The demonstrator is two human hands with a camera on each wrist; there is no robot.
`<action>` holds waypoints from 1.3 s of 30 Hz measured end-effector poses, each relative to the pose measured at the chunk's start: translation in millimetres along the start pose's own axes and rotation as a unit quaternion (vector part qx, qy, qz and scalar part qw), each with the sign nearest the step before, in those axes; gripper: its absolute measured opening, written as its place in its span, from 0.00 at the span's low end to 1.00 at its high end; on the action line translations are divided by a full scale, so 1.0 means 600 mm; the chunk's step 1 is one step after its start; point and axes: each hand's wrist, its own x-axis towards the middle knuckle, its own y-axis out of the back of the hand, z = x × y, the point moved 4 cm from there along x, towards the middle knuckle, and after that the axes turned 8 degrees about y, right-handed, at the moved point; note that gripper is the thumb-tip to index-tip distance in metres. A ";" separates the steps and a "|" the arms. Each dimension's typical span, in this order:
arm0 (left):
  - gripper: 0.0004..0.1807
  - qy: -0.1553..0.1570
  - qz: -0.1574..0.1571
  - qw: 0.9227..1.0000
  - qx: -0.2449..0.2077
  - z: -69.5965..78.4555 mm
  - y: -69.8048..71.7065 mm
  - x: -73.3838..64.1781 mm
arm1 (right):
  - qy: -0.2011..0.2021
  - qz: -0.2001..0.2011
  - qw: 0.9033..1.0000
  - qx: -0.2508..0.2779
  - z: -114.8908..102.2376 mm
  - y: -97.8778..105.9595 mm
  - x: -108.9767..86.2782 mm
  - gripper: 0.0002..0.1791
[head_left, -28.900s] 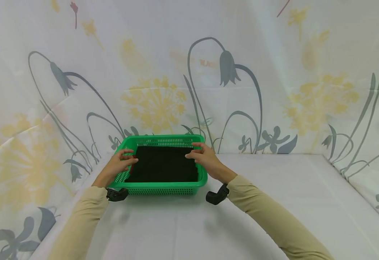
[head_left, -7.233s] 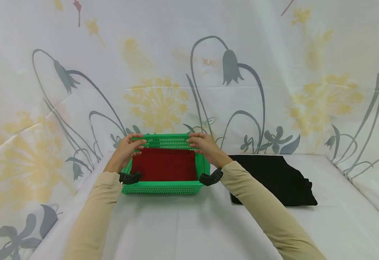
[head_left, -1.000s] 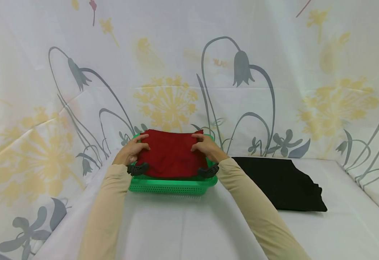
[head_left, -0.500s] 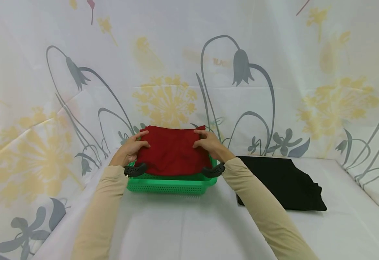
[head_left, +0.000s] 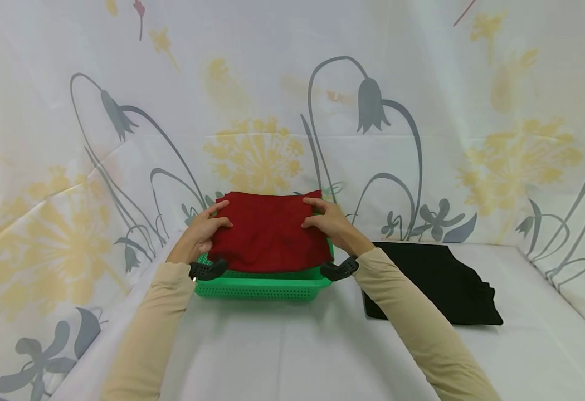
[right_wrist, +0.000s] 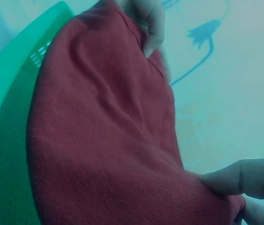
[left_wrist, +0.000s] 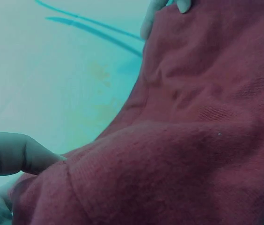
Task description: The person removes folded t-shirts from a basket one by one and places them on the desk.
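Observation:
A folded red cloth garment (head_left: 272, 234) is held up over the green plastic basket (head_left: 262, 291), hiding most of its inside. My left hand (head_left: 199, 234) pinches the cloth near its upper left corner. At the opposite upper corner, my right hand (head_left: 335, 225) grips it in the same way. The left wrist view has the left thumb (left_wrist: 22, 154) pressed on a seamed edge of the red cloth. In the right wrist view, the right thumb (right_wrist: 237, 178) lies over the cloth, with the basket wall (right_wrist: 10, 122) beyond.
A folded black cloth garment (head_left: 443, 284) lies flat on the white-covered table (head_left: 312, 356) to the right, partly behind the right forearm. A flower-printed white curtain (head_left: 272, 72) rises behind the basket.
Black cloth, earlier in the basket, now lies on the table at right. Both hands have lifted the red garment from the basket. In the last second it rose slightly as my right hand shifted right.

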 end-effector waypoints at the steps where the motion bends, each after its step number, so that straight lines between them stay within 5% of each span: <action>1: 0.38 -0.002 -0.002 1.000 -0.005 0.000 -0.003 -0.003 | 0.001 -0.001 1.000 0.001 -0.001 0.002 -0.003 0.37; 23: 0.39 -0.054 -0.040 0.995 -0.068 0.024 -0.073 -0.049 | 0.028 0.006 0.999 -0.032 -0.042 0.062 -0.064 0.37; 39: 0.38 -0.083 -0.081 0.990 -0.084 0.010 -0.121 -0.089 | 0.047 0.008 0.998 -0.041 -0.049 0.103 -0.124 0.36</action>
